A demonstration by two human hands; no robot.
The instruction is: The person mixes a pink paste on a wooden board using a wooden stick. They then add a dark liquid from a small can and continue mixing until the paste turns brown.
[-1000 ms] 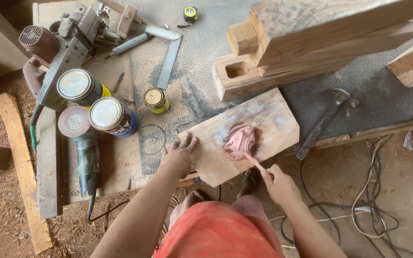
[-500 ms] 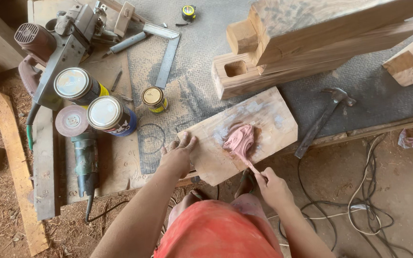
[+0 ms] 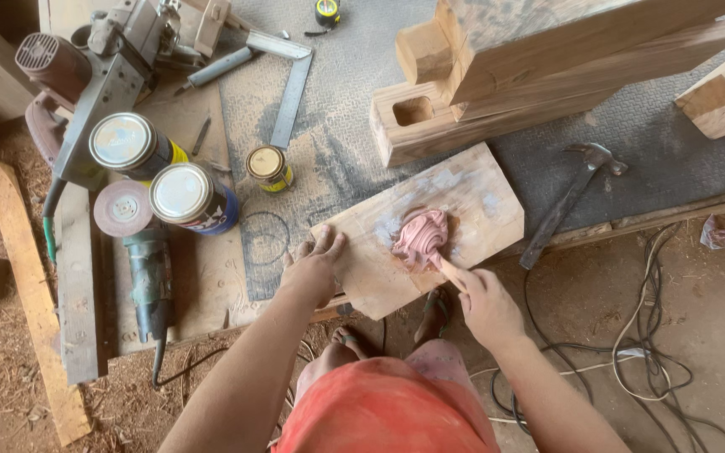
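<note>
Spreading across the middle of a pale wooden board (image 3: 455, 210), a mound of pink paste (image 3: 419, 236) sits on the board's upper face, with a thin wooden stick (image 3: 451, 273) laid into its lower edge. The right hand (image 3: 487, 306) is closed around the near end of that stick, gripping it low so the tip can work through the paste while the fingers stay out of it. The left hand (image 3: 314, 267) lies flat with fingers spread on the board's left corner, pressing down, which looks meant to keep the board from sliding on the workbench (image 3: 337, 117). The board rests tilted across the bench's front edge, close to the person's body, within easy reach of both arms.

Just beyond the board lies a stack of notched timber blocks (image 3: 497, 75), and to its right a hammer (image 3: 568, 197) rests with its head away from the person. Left of the board a small yellow-labelled jar (image 3: 268, 168) stands upright with its lid on, near two larger lidded tins (image 3: 161, 172). An angle grinder (image 3: 140, 252) lies beside the tins with its disc facing up, a bigger power tool (image 3: 102, 75) behind it. A metal square (image 3: 287, 80) and a tape measure (image 3: 326, 12) sit farther back. Tangled cables (image 3: 631, 361) trail over the dirt floor at the right.
</note>
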